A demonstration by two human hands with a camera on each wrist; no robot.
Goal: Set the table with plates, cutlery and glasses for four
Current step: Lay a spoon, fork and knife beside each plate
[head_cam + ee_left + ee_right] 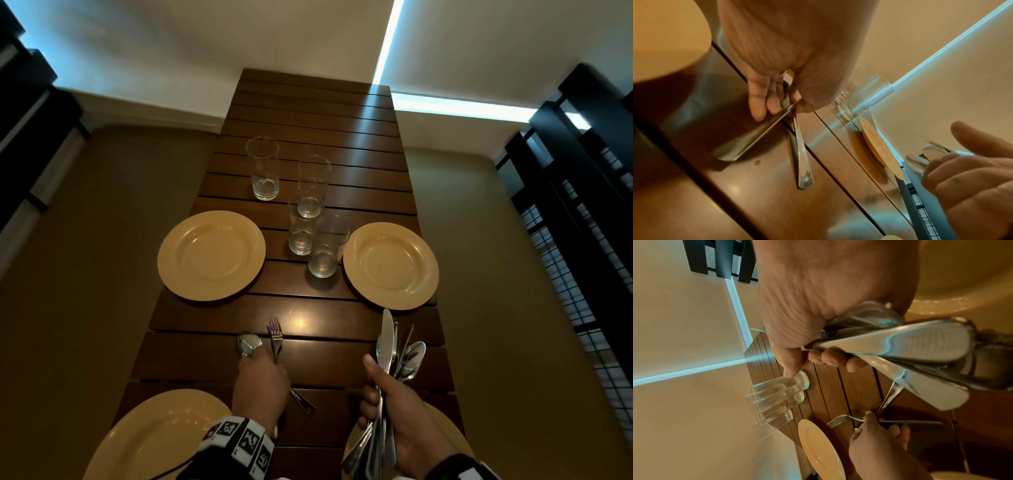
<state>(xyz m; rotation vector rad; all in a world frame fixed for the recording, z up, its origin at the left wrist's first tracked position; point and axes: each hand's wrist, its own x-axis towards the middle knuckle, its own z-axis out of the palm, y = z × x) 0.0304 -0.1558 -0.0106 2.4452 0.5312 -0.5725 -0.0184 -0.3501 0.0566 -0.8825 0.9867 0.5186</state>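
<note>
While the left hand [261, 383] pinches a fork [275, 337] and a spoon [248, 343] low over the slatted wooden table [308, 113] in the head view, the right hand [399, 407] grips a bundle of cutlery [394, 349] with a knife blade [387, 334] standing up at 12 o'clock. Four empty glasses [263, 169] stand in a loose group at the middle of the table. A yellow plate [210, 255] lies at 9 o'clock from the glasses and a second yellow plate [390, 265] at 3 o'clock. Two more plates [154, 435] are at the near edge, one under each wrist.

In the left wrist view, the fingers [760, 97] and thumb are curled around the two crossed handles [803, 162], whose ends point down to the table top at 6 o'clock. The right hand is at 4 o'clock.

In the right wrist view, the fingers [830, 356] are closed around the many handles, and the broad knife handles [920, 345] fan out to 3 o'clock. The left hand with its fork is at 6 o'clock, just beside the far left plate; the glasses are at 8 o'clock.
</note>
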